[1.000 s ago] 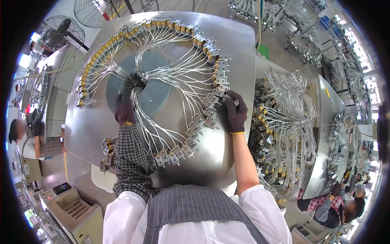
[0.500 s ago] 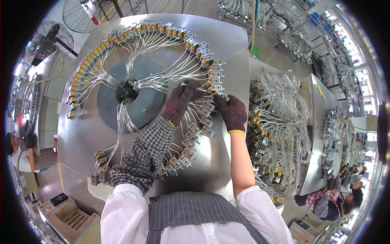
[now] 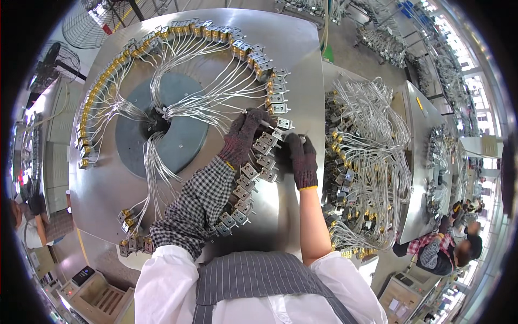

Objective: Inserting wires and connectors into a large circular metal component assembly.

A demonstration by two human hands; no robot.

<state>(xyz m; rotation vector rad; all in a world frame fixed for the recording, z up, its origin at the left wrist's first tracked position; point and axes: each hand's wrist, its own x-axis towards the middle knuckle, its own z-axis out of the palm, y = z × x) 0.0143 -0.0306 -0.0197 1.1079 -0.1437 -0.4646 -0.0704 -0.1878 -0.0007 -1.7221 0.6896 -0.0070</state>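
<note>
My left hand (image 3: 247, 135), in a dark maroon knit glove and a checked sleeve, reaches over the silvery leads. Its fingers are closed, with a small pale rod (image 3: 264, 124) at their tips; what they grip is partly hidden. My right hand (image 3: 303, 159), gloved alike, is just outside the row with its fingers drawn together near a small metal tip; I cannot make out what they hold. Between both hands lies a boxy metal unit (image 3: 285, 125), resembling a capillary thermostat. Several similar units (image 3: 277, 89) form a large ring, their thin silvery leads (image 3: 202, 105) bundled toward the middle.
The units lie on a shiny metal table (image 3: 280, 216) around a grey round disc (image 3: 186, 146). At right, a heap of units with tangled leads (image 3: 372, 156) sits beside the table. Wire-caged fans (image 3: 86, 27) stand far left. A co-worker (image 3: 440, 254) is at the lower right.
The whole view has shifted slightly left. My right hand has drawn back a little toward me from the row. My left hand has moved slightly right relative to the table.
</note>
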